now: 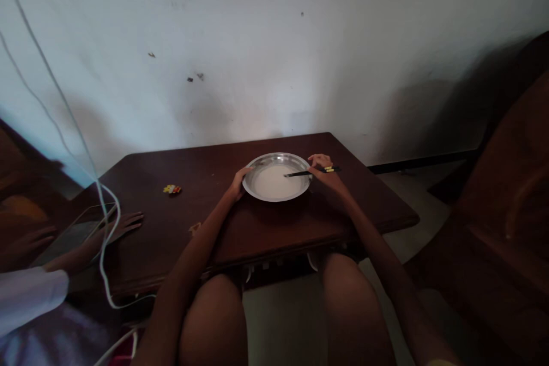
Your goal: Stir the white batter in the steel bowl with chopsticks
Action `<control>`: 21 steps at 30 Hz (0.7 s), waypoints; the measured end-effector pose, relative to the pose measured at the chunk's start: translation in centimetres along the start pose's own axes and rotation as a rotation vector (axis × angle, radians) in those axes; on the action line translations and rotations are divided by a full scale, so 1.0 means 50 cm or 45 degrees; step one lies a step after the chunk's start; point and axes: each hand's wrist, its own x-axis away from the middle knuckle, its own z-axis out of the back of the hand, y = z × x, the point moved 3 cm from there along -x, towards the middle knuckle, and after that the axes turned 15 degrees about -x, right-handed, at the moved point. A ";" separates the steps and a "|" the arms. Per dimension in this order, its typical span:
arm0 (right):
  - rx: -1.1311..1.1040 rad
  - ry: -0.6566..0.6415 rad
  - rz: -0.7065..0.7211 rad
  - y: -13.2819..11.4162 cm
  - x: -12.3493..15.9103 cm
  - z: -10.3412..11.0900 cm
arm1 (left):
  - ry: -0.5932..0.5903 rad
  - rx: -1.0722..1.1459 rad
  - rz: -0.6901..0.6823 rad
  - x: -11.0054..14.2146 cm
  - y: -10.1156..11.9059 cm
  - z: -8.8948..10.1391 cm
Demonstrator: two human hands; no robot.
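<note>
A round metal basin (278,197) stands on the dark wooden table (206,168), with a whitish, smooth-looking mixture (274,182) in it. My left hand (238,183) grips the basin's left rim. At the right rim, my right hand (321,167) is closed around a pair of dark chopsticks (302,173) with yellow bands near their upper ends. The chopsticks reach across the rim, and their tips are at the mixture.
A small yellow and red item (172,189) lies left on the table, and a brownish scrap (195,229) sits nearer. Another person's hand (128,222) rests by a phone-like device (81,231). White cables (103,263) hang there. A wooden chair (506,229) stands right.
</note>
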 end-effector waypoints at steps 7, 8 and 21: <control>-0.135 -0.326 0.052 -0.017 0.023 -0.021 | 0.006 -0.004 0.004 0.005 0.003 0.000; -0.103 -0.330 0.062 -0.020 0.029 -0.036 | 0.007 0.000 -0.001 0.006 0.003 0.000; -0.172 -0.319 0.017 -0.007 0.011 -0.001 | 0.026 -0.019 -0.017 0.002 0.001 0.002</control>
